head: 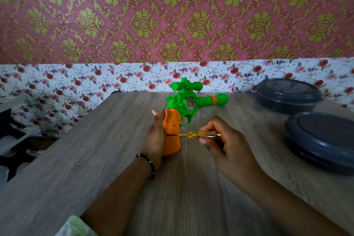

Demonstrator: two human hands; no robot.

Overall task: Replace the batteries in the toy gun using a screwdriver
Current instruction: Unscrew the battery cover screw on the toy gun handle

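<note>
The left hand [155, 136] wraps the back of the orange grip [171, 134] of the toy gun [183, 105], fingers curled behind it and mostly hidden, thumb tip showing at the top. The gun stands upright on the wooden table [76, 168], its green barrel running away to the right of that hand. Just to the right of the palm, the dark tip of the screwdriver [199, 134] sits in a small hole low on the grip's side face. The tool's long axis lies level, pointing straight leftward into the grip, square to the face as far as I can tell. Further right, the right hand [226, 140] pinches the yellow handle between thumb and curled fingers. The turning looks to be its job, with the left bracing from behind. Whether the screw is loose I cannot tell.
</note>
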